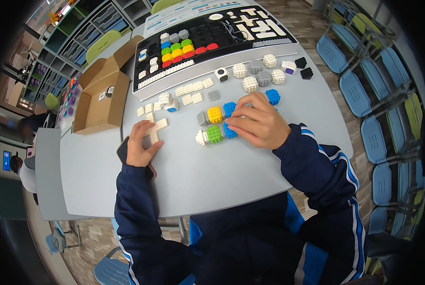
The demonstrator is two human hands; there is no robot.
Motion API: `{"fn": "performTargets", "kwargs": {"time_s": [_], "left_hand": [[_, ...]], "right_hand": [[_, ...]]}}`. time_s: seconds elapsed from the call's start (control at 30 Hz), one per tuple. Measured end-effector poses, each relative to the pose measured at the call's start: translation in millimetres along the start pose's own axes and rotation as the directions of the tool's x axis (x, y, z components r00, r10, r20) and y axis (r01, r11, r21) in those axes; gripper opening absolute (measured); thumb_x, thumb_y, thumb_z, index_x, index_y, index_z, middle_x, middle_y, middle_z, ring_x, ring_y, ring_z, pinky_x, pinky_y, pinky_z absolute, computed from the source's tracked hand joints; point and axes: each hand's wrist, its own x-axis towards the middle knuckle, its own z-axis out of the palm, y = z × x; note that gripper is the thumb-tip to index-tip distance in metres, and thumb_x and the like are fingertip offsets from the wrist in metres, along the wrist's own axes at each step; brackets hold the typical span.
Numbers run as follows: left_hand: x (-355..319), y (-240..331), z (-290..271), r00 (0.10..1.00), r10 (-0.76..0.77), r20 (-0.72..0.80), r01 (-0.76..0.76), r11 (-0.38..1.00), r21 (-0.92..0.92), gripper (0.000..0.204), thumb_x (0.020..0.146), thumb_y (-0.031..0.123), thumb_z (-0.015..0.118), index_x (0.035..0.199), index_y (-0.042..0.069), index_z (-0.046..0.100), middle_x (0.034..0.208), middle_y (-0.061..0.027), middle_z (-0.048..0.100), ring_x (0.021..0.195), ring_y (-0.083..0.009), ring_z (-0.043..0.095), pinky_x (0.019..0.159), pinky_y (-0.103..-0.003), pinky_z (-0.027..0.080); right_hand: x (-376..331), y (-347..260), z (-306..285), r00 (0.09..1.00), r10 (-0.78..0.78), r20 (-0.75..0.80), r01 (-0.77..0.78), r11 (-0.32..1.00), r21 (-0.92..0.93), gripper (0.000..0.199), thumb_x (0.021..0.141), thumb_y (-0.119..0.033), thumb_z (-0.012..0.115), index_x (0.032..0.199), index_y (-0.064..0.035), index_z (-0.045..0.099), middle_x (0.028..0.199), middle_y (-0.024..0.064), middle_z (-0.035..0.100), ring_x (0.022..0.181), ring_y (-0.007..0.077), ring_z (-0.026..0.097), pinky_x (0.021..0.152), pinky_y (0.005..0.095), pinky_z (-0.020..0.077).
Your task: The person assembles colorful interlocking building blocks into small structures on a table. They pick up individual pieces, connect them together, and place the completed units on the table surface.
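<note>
At the table's left, my left hand has its thumb and forefinger closed about a white studded branching connector plate. A dark phone lies partly under that hand. My right hand pinches the blue end of a row of studded blocks, its fingertips hiding part of it. That row holds a blue block, a green block and a white piece at its left end. Just behind it lies a second row with a grey piece, a yellow block and another blue block.
A black kit tray with coloured blocks spans the back. An opened cardboard box stands at the left. White and grey cubes, small white plates and a blue block lie between. Stacked blue chairs line the right.
</note>
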Motion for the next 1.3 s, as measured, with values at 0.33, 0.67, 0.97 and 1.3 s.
{"fn": "performTargets", "kwargs": {"time_s": [0.33,0.67,0.97,1.3], "left_hand": [[4,11,-13,0.999,0.025,0.03,-0.028,0.996,0.089,0.06,0.069,0.01,0.082,0.125,0.006,0.06,0.133,-0.0154,0.056,0.125,-0.0334,0.053,0.107,-0.04,0.04],[74,-47,-2,0.982,-0.012,-0.187,0.044,0.985,0.166,0.035,0.081,0.018,0.076,0.112,0.006,0.068,0.119,-0.0185,0.064,0.113,-0.0386,0.06,0.096,-0.043,0.047],[91,-65,31,0.984,-0.018,-0.178,0.036,0.994,0.099,0.026,0.078,0.018,0.08,0.103,0.013,0.078,0.112,-0.0131,0.068,0.103,-0.0307,0.063,0.092,-0.039,0.049],[102,-56,47,0.964,-0.078,-0.254,0.105,0.99,0.095,0.027,0.075,0.011,0.078,0.102,0.011,0.077,0.11,-0.0166,0.069,0.102,-0.0314,0.067,0.091,-0.037,0.051]], "right_hand": [[1,1,-1,1.0,-0.017,-0.022,0.017,1.0,-0.006,0.02,0.071,-0.004,0.075,0.09,-0.006,0.073,0.087,0.0026,0.064,0.094,0.0238,0.059,0.077,0.0357,0.0463],[4,-1,1,0.998,-0.05,-0.035,0.05,0.999,-0.01,0.023,0.07,-0.003,0.075,0.093,-0.0024,0.072,0.085,0.0046,0.065,0.09,0.0238,0.059,0.072,0.0331,0.0484],[0,2,-1,0.997,-0.057,-0.049,0.057,0.998,-0.01,0.024,0.069,-0.002,0.075,0.093,0.0,0.071,0.084,0.0067,0.065,0.088,0.0245,0.06,0.072,0.0324,0.0513],[0,1,-1,0.997,-0.054,-0.056,0.055,0.998,0.014,0.022,0.069,-0.001,0.075,0.091,-0.0001,0.071,0.082,0.006,0.065,0.088,0.0244,0.06,0.071,0.0309,0.0512]]}}
